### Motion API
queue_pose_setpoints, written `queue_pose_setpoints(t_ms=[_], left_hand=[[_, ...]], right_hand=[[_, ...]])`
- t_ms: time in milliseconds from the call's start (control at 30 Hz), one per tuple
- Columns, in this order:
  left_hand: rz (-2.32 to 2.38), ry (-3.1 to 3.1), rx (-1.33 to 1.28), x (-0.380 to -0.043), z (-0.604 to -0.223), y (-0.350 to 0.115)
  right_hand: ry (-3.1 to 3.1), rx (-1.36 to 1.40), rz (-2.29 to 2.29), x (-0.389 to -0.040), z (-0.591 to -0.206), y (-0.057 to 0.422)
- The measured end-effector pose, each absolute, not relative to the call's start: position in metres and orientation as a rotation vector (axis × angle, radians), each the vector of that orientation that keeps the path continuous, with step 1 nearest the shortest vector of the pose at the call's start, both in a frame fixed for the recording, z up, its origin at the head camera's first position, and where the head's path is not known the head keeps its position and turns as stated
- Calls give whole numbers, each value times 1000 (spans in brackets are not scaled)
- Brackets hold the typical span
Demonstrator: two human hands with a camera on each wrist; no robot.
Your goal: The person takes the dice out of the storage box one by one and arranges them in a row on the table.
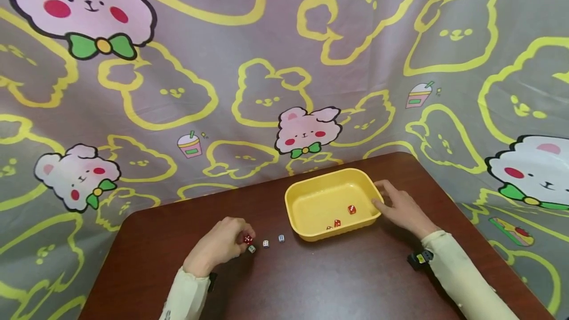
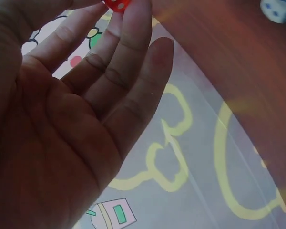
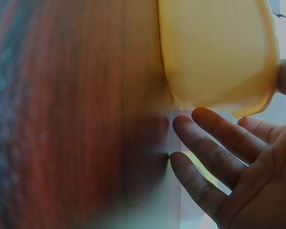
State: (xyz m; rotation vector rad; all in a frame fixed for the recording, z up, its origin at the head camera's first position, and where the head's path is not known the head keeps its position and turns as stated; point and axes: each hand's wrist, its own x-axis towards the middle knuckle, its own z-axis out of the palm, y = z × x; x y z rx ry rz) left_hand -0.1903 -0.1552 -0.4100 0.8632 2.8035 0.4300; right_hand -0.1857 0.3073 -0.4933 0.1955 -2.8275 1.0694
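Left hand (image 1: 220, 245), lower centre-left of the head view: thumb and fingertips clamped on a red die (image 1: 248, 238). Left wrist view agrees: red at the top edge between the fingertips, remaining fingers extended. A white die (image 1: 251, 249) sits just below the held one in the head view (can't tell if it's touching the fingers). Two more white dice (image 1: 265, 244) run off to the right of it, loosely in line, apart from each other. Left wrist view shows a white die with blue pips in its upper right corner.

Yellow tray (image 1: 306, 235) is right of centre on the dark wood table (image 1: 338, 280), in its upper part. Red dice (image 1: 352, 209) inside: one toward the right end, another near the front wall, plus a third mostly hidden behind that wall.

Right hand (image 1: 402, 210) is at the tray's right end, thumb at the rim. Right wrist view has the fingers fairly straight and spread apart by the end wall; can't tell whether thumb and index actually pinch the rim.

Both sleeves light. Black strapped device (image 1: 420, 259) on the right wrist. Cartoon-print cloth (image 1: 222, 88) fills the upper frame behind the table.
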Motion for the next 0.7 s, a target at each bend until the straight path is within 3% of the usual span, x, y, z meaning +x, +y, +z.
queue_pose_setpoints(t_ms=[700], left_hand=[[397, 2870, 829, -156, -438, -180]], right_hand=[[-2828, 191, 1080, -186, -497, 309]])
